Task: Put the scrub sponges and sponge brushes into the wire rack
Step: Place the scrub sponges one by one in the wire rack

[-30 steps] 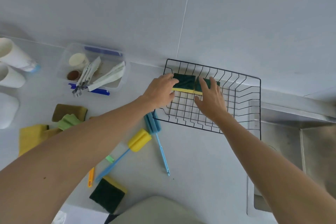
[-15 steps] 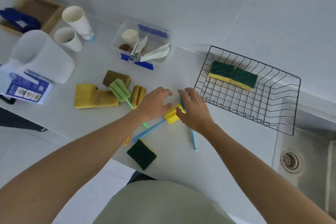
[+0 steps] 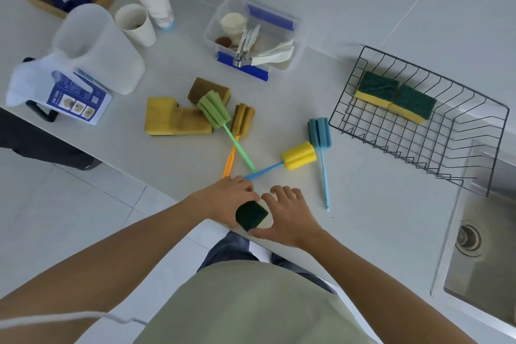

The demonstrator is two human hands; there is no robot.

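Head view, hands: left hand (image 3: 227, 200) and right hand (image 3: 287, 218) met at the near counter edge around one dark green scrub sponge (image 3: 251, 215)
Left fingers: curled against the sponge's left side, touching it
Right fingers: spread partly open; thumb under the sponge's near corner; full grasp could not be confirmed
Wire rack (image 3: 418, 153): stood at right beside the sink (image 3: 480, 274); held two green-and-yellow sponges (image 3: 395, 96) side by side at its far end
Sponge brushes, count four, all on the counter (image 3: 377, 232) outside the rack: green brush (image 3: 214, 109), orange-handled brush (image 3: 243, 120), yellow brush (image 3: 298, 155), blue brush (image 3: 319, 131)
Worn yellow sponges (image 3: 173, 120): lay left of the brushes; exact count could not be told
Paper cups (image 3: 135, 24): two, far left
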